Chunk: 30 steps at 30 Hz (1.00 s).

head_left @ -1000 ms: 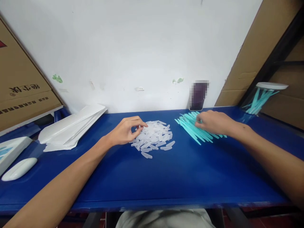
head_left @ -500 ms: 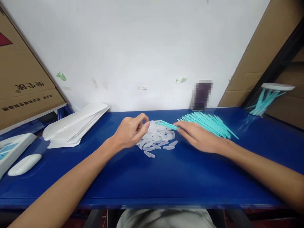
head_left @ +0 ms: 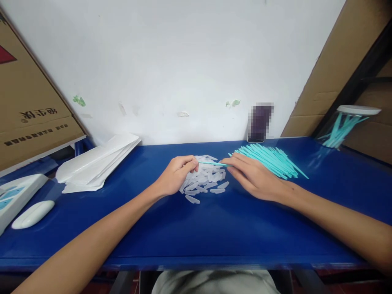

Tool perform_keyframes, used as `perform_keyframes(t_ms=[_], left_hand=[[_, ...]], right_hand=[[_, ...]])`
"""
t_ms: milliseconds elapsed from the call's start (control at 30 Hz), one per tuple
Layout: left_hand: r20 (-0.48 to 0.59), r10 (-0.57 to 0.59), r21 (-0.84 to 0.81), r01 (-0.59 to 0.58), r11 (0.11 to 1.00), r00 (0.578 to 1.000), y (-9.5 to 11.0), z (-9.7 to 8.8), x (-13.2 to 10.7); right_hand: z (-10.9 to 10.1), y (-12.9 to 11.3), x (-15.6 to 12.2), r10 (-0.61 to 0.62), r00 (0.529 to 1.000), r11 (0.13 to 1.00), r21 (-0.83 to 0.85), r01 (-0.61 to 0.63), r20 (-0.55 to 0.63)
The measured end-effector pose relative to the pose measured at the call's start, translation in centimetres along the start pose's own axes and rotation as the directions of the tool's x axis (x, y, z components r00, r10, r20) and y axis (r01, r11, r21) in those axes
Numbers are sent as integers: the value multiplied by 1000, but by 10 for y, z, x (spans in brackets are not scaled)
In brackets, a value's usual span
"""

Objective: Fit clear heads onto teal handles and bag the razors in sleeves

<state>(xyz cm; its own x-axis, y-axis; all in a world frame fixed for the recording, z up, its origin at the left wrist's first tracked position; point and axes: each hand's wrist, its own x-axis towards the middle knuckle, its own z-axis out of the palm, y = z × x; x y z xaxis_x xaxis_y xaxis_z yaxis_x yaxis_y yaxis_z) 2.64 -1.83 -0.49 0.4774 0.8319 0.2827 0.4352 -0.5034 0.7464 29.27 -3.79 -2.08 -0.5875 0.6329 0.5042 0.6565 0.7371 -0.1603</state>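
A heap of small translucent white plastic caps [head_left: 208, 179] lies mid-table on the blue tabletop [head_left: 196, 228]. To its right is a pile of thin teal plastic sticks [head_left: 269, 161]. My right hand [head_left: 254, 177] pinches one teal stick [head_left: 212, 163] by its right end and holds it level over the caps. My left hand [head_left: 177, 175] is closed in a pinch at the stick's left tip; what its fingers hold there is hidden.
Folded white bags [head_left: 98, 161] lie at the left, with a white device [head_left: 14, 196] and a white oval object [head_left: 32, 214] nearer the left edge. Cardboard boxes [head_left: 27, 106] flank both sides. A clear container with teal sticks [head_left: 343, 128] stands at the far right.
My right hand left the teal pile with one stick and brought it left over the caps. My left hand closed in on the stick's tip.
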Motion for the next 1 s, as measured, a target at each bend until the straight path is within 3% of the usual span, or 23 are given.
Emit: perform_keyframes(t_ms=[233,400,667,733,800,900,1000], left_hand=[[-19,86,-63,-87,994,996,3,1,-2],[-22,215,134,-210,969,976,4,2,-5],[37,314,425,-299,855,949,1,-3,-4],[121,270,528,-292,798,955,2,-13,-3],[270,150,560,-282,779,951,6,-24,-4],[470,-24,502,-245,830,882,14,-37,-8],[517,-86,504,-223,834,851,19,-39,-9]], right_hand=[[-1,1,2,0,998,996,88,-6,65],[-3,0,4,97,993,986,127,-106,70],[-7,1,5,30,990,996,74,-40,135],[-9,3,5,62,988,996,53,-70,142],[-12,6,5,99,985,995,7,-101,144],[-16,9,5,124,981,989,-97,-110,151],[-18,9,5,147,975,983,-138,-124,169]])
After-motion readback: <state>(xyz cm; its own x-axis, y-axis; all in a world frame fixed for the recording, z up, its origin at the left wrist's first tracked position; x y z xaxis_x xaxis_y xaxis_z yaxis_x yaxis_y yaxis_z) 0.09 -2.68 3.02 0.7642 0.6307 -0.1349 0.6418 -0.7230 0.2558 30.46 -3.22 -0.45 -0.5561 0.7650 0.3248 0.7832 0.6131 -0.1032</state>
